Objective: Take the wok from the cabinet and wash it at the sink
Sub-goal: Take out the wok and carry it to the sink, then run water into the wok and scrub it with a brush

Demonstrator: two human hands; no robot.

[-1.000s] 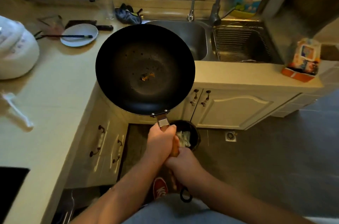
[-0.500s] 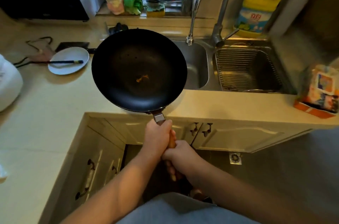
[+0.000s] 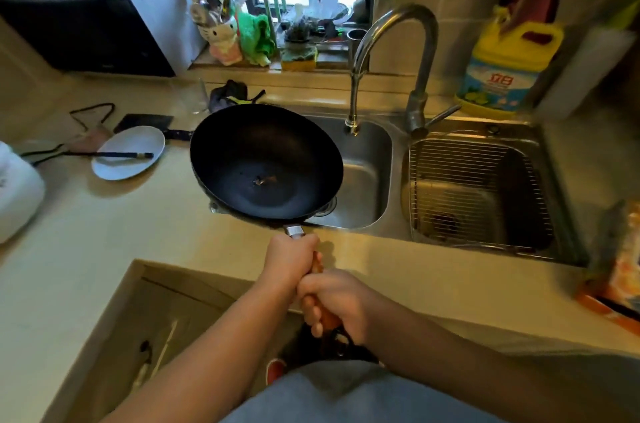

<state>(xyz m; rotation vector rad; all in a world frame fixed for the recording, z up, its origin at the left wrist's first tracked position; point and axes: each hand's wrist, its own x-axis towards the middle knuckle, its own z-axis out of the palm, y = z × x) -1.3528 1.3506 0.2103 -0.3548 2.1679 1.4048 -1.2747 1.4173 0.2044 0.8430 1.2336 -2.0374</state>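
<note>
A black wok (image 3: 266,161) with a small brown food scrap in its bottom hangs over the left side of the left sink basin (image 3: 367,173). Its wooden handle points back toward me. My left hand (image 3: 292,258) grips the handle near the metal collar. Just behind it, my right hand (image 3: 334,301) grips the handle's end. The curved steel faucet (image 3: 391,52) rises at the back, its spout over the basin to the right of the wok.
The right basin (image 3: 481,190) holds a wire rack. A white plate with chopsticks (image 3: 128,156), a cleaver and a white rice cooker (image 3: 17,194) lie on the left counter. A yellow detergent jug (image 3: 505,66) stands behind the sink; a packet (image 3: 620,270) lies at right.
The wok has moved forward from above the cabinet doors to over the left sink basin. Both hands kept their grip on the handle, and the view came closer to the counter.
</note>
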